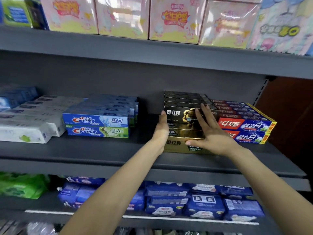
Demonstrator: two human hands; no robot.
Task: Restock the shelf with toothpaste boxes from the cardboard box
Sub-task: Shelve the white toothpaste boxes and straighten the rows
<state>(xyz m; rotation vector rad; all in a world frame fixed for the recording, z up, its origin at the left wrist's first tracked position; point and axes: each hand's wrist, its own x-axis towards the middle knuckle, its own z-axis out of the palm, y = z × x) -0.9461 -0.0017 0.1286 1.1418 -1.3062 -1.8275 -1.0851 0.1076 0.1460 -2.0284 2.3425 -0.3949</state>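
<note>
A stack of black and gold toothpaste boxes stands on the grey middle shelf, right of centre. My left hand presses flat against the stack's left end, fingers straight. My right hand lies against the front face with fingers spread, its thumb across the lowest gold box. Touching the stack's right side are red and blue toothpaste boxes. Blue and green Crest boxes sit to the left, across a gap. The cardboard box is out of sight.
White toothpaste boxes fill the shelf's far left. Pink packs line the upper shelf. Blue packs and a green pack lie on the lower shelf. A dark upright panel bounds the right side.
</note>
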